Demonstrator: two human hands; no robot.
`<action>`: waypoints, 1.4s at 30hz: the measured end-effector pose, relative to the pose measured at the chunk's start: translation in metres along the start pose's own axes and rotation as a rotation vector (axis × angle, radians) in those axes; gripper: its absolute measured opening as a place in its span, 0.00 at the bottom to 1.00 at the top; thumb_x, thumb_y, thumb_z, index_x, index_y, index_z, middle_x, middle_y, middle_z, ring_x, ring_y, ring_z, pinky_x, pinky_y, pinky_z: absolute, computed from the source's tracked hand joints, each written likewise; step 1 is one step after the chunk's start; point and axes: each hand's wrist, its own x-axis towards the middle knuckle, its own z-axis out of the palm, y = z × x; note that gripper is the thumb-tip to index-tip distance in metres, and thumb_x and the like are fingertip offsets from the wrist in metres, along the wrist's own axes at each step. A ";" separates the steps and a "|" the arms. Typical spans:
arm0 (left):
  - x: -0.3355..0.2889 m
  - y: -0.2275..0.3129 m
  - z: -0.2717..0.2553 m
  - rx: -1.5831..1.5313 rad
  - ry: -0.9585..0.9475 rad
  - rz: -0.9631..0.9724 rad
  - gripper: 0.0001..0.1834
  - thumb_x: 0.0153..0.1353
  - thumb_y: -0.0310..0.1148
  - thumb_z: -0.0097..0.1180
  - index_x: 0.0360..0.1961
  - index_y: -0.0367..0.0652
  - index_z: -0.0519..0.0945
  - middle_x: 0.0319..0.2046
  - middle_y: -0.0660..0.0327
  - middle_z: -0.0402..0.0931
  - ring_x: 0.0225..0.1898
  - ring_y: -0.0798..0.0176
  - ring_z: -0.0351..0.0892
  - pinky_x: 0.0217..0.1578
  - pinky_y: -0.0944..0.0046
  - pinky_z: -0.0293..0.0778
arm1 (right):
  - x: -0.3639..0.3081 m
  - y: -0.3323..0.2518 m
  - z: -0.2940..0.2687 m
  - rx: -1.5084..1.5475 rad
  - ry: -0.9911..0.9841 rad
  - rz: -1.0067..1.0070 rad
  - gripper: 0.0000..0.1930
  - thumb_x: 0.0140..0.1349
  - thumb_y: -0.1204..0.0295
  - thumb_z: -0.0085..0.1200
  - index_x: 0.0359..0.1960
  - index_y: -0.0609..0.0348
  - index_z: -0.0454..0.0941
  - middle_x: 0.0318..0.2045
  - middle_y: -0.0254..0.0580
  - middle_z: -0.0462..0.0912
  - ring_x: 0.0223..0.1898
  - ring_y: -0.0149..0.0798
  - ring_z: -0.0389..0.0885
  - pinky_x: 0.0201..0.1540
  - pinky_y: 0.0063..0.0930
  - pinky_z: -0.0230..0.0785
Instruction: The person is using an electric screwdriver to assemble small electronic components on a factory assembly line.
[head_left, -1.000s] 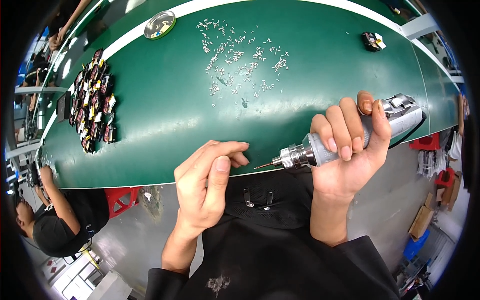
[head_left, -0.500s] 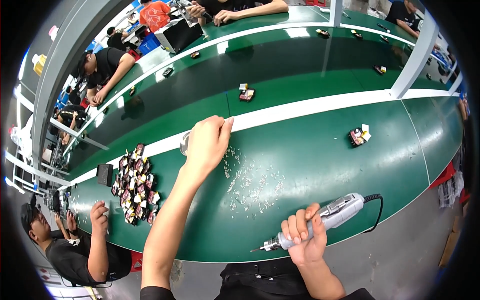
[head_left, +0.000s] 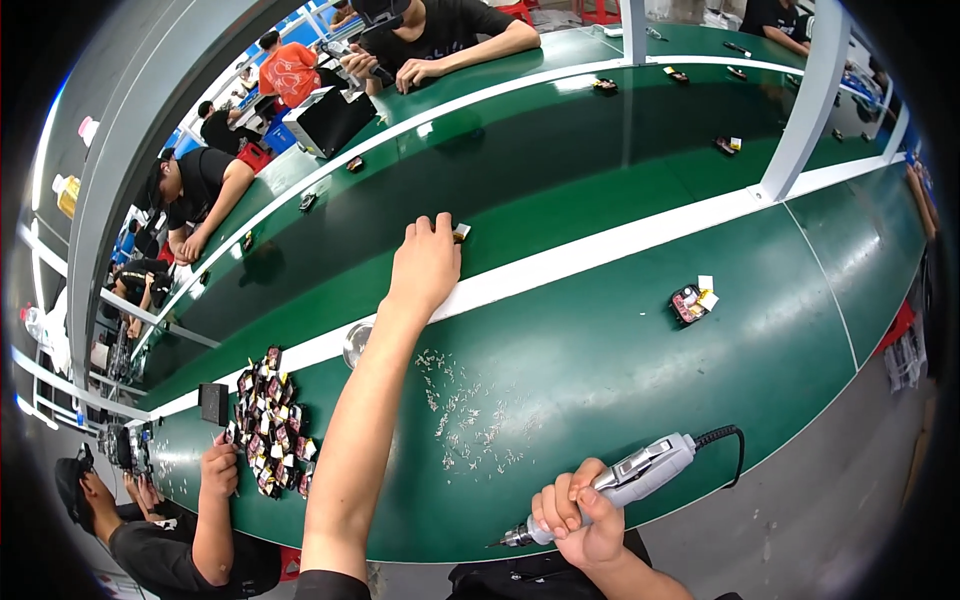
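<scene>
My left hand (head_left: pixel 427 265) reaches across the white rail onto the dark green belt. Its fingers are curled over a small black electronic part with a white and yellow tag (head_left: pixel 461 232), mostly hidden beneath them. At the near table edge my right hand (head_left: pixel 580 512) is wrapped round a grey electric screwdriver (head_left: pixel 640 475), its bit pointing left and its black cord trailing at the right. Another black part with white tags (head_left: pixel 688 304) lies alone on the table to the right. Tiny pale pieces (head_left: pixel 475 425) are scattered between my arms.
A heap of similar black parts (head_left: pixel 270 430) lies left of my forearm, near a black box (head_left: pixel 213 404). A round clear dish (head_left: pixel 357 345) stands by the rail (head_left: pixel 560 262). A co-worker's hand (head_left: pixel 219 468) is beside the heap. A grey post (head_left: pixel 805 110) rises at right.
My left hand has moved forward over the rail to the tagged part on the belt. My right hand still grips the screwdriver. The co-worker's hand has moved to the heap; the whole view has shifted.
</scene>
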 end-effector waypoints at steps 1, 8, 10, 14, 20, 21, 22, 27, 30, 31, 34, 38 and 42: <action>0.000 -0.006 0.000 0.000 0.012 -0.003 0.20 0.57 0.30 0.55 0.50 0.36 0.68 0.39 0.48 0.73 0.44 0.46 0.73 0.44 0.52 0.72 | -0.001 0.001 0.001 0.000 0.002 0.010 0.02 0.65 0.70 0.47 0.35 0.53 0.68 0.15 0.33 0.63 0.17 0.30 0.63 0.30 0.30 0.61; -0.046 -0.009 -0.041 -0.309 -0.001 0.036 0.19 0.56 0.29 0.58 0.49 0.38 0.71 0.42 0.50 0.76 0.46 0.47 0.75 0.47 0.54 0.70 | -0.012 0.004 0.001 -0.041 0.027 -0.028 0.02 0.64 0.71 0.46 0.33 0.52 0.68 0.15 0.32 0.63 0.16 0.30 0.63 0.28 0.29 0.61; -0.088 -0.005 -0.059 -0.369 0.036 0.079 0.19 0.55 0.27 0.59 0.49 0.39 0.72 0.43 0.50 0.76 0.46 0.47 0.75 0.48 0.55 0.71 | -0.008 0.004 0.002 -0.049 0.034 -0.030 0.02 0.64 0.70 0.46 0.33 0.52 0.68 0.14 0.32 0.63 0.16 0.30 0.63 0.28 0.28 0.61; -0.190 0.011 -0.102 -0.490 -0.099 0.087 0.22 0.48 0.21 0.62 0.48 0.38 0.74 0.45 0.54 0.76 0.47 0.51 0.75 0.45 0.59 0.73 | -0.006 0.003 0.003 -0.094 0.038 -0.048 0.05 0.64 0.69 0.46 0.32 0.53 0.66 0.14 0.30 0.61 0.16 0.28 0.62 0.28 0.27 0.60; -0.312 0.025 -0.135 -0.568 -0.184 -0.055 0.23 0.46 0.20 0.62 0.47 0.36 0.74 0.49 0.56 0.74 0.46 0.52 0.73 0.47 0.57 0.72 | 0.002 0.011 0.014 -0.183 0.060 -0.097 0.08 0.66 0.68 0.44 0.31 0.55 0.63 0.14 0.29 0.60 0.16 0.26 0.60 0.27 0.24 0.59; -0.320 0.028 -0.139 -0.554 -0.158 -0.089 0.22 0.46 0.20 0.62 0.46 0.36 0.75 0.49 0.56 0.73 0.46 0.52 0.73 0.47 0.57 0.72 | 0.001 0.014 0.017 -0.186 0.070 -0.100 0.08 0.66 0.68 0.43 0.31 0.55 0.63 0.14 0.28 0.60 0.16 0.26 0.60 0.27 0.23 0.59; -0.325 0.030 -0.137 -0.587 -0.128 -0.123 0.21 0.46 0.17 0.59 0.45 0.35 0.76 0.49 0.55 0.74 0.45 0.51 0.72 0.47 0.58 0.70 | 0.000 0.018 0.017 -0.186 0.060 -0.091 0.07 0.67 0.69 0.42 0.31 0.55 0.63 0.14 0.28 0.60 0.15 0.25 0.60 0.27 0.23 0.59; -0.331 0.038 -0.130 -0.558 -0.041 -0.204 0.16 0.48 0.16 0.58 0.41 0.34 0.76 0.42 0.54 0.73 0.41 0.51 0.72 0.42 0.58 0.70 | -0.021 0.041 0.027 -0.221 0.018 0.058 0.07 0.65 0.69 0.44 0.30 0.55 0.63 0.14 0.30 0.61 0.15 0.27 0.61 0.26 0.26 0.60; -0.330 0.040 -0.127 -0.528 -0.048 -0.227 0.14 0.48 0.17 0.59 0.39 0.35 0.76 0.39 0.55 0.74 0.39 0.51 0.74 0.40 0.58 0.71 | -0.039 0.052 0.037 -0.227 -0.011 0.120 0.06 0.63 0.70 0.45 0.30 0.56 0.64 0.14 0.31 0.62 0.14 0.28 0.62 0.26 0.27 0.61; -0.329 0.039 -0.123 -0.515 -0.028 -0.176 0.14 0.48 0.17 0.60 0.38 0.34 0.76 0.38 0.55 0.75 0.38 0.51 0.74 0.39 0.58 0.72 | -0.045 0.055 0.036 -0.219 -0.020 0.144 0.05 0.63 0.71 0.45 0.31 0.55 0.64 0.14 0.31 0.62 0.15 0.28 0.62 0.26 0.27 0.61; -0.329 0.051 -0.112 -0.469 0.025 -0.061 0.13 0.47 0.17 0.60 0.36 0.33 0.76 0.35 0.55 0.75 0.37 0.52 0.75 0.37 0.59 0.74 | -0.063 0.067 0.036 -0.248 0.044 0.206 0.03 0.64 0.72 0.45 0.33 0.56 0.66 0.14 0.32 0.63 0.15 0.29 0.63 0.26 0.27 0.61; -0.335 0.071 -0.106 -0.361 0.083 0.050 0.14 0.44 0.17 0.60 0.35 0.30 0.76 0.37 0.53 0.76 0.38 0.51 0.77 0.35 0.59 0.77 | -0.075 0.085 0.035 -0.282 0.174 0.258 0.05 0.64 0.74 0.47 0.33 0.58 0.64 0.19 0.34 0.65 0.22 0.31 0.66 0.31 0.28 0.62; -0.336 0.085 -0.110 -0.279 0.090 0.102 0.19 0.38 0.21 0.57 0.36 0.25 0.76 0.39 0.46 0.75 0.40 0.49 0.77 0.35 0.61 0.79 | -0.078 0.087 0.034 -0.420 0.226 0.240 0.05 0.64 0.74 0.47 0.34 0.60 0.64 0.21 0.36 0.67 0.24 0.33 0.69 0.31 0.28 0.65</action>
